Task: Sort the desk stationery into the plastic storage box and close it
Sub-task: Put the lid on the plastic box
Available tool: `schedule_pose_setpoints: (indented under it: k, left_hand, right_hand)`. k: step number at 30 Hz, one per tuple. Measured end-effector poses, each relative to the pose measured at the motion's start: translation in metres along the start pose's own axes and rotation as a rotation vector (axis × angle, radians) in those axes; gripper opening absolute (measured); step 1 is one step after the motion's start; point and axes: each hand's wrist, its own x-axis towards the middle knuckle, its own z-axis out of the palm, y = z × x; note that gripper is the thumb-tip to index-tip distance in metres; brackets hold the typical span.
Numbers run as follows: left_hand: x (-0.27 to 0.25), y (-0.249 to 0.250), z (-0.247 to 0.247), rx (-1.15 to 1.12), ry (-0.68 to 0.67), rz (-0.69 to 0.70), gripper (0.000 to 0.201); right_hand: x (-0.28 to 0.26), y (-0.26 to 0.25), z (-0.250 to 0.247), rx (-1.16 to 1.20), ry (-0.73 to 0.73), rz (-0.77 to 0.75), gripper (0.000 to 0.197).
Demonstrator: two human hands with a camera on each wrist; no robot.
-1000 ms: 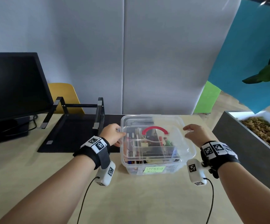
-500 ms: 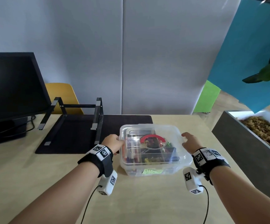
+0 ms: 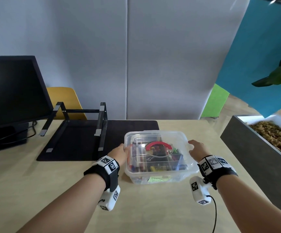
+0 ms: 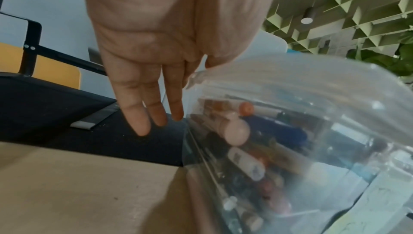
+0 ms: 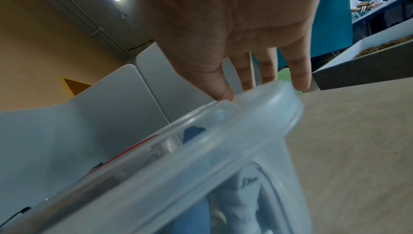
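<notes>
The clear plastic storage box [image 3: 158, 176] stands on the desk with a green sticky label [image 3: 157, 179] on its front wall. Pens, markers and a red-handled item [image 3: 158, 145] show through the clear lid [image 3: 156, 137], which lies on top of the box. My left hand [image 3: 119, 153] is at the lid's left edge. In the left wrist view its fingers [image 4: 143, 107] hang straight beside the box while the thumb rests on the lid [image 4: 290, 82]. My right hand [image 3: 197, 148] is at the right edge, fingers straight, thumb tip touching the lid rim [image 5: 223, 140].
A black mat [image 3: 129, 128] with a black laptop stand [image 3: 79, 125] lies behind and left of the box. A dark monitor [image 3: 10, 91] is at far left. A grey planter [image 3: 254, 148] borders the desk on the right. A yellow chair [image 3: 64, 96] stands behind the desk.
Both hands have brought the lid down from above the box onto its rim. The fingers have straightened along the box's sides.
</notes>
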Motion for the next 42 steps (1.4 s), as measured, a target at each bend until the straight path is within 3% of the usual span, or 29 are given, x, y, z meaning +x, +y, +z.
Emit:
schedule_pose_setpoints:
  k: [4,9,15,18,21,23,25,28,31,34,39,42]
  left_hand:
    - [0.002,0.002,-0.001,0.032,-0.001,0.005,0.044]
    - [0.008,0.007,-0.006,0.181,0.041,-0.001,0.041]
    - [0.011,0.012,-0.008,0.189,0.053,-0.066,0.035]
    - [0.012,0.011,-0.005,0.086,0.032,-0.091,0.035]
    - [0.011,0.01,-0.007,0.038,0.043,-0.082,0.041]
    - [0.009,0.014,-0.006,0.026,0.076,-0.043,0.05]
    - [0.008,0.022,-0.002,0.013,0.082,0.006,0.057]
    - [0.008,0.032,0.012,-0.016,0.091,0.028,0.064]
    - [0.004,0.029,0.028,0.018,0.195,0.058,0.059]
    - [0.0,0.027,0.028,0.098,0.253,0.019,0.053]
    - [0.003,0.023,0.014,0.277,0.29,0.066,0.036]
    - [0.0,0.021,0.016,0.257,0.375,-0.021,0.031]
  right_hand:
    - [-0.001,-0.004,0.0,-0.084,0.013,0.001,0.055]
    - [-0.001,-0.006,-0.001,-0.176,-0.027,0.039,0.027]
    - [0.0,-0.009,-0.006,-0.165,-0.124,0.076,0.023]
    - [-0.005,-0.013,-0.012,-0.159,-0.085,0.065,0.033]
    - [-0.022,-0.027,-0.015,-0.071,0.017,-0.143,0.053]
    - [-0.04,-0.042,-0.018,0.046,-0.095,-0.365,0.066]
    - [-0.055,-0.056,-0.017,0.005,-0.287,-0.48,0.081]
    - [-0.063,-0.065,-0.005,-0.257,-0.43,-0.506,0.104]
    - [-0.064,-0.068,0.006,-0.421,-0.441,-0.49,0.118]
    - [-0.065,-0.069,0.01,-0.429,-0.415,-0.493,0.117]
    - [-0.066,-0.075,0.013,-0.46,-0.395,-0.481,0.107]
    - [-0.064,-0.076,0.014,-0.474,-0.417,-0.474,0.109]
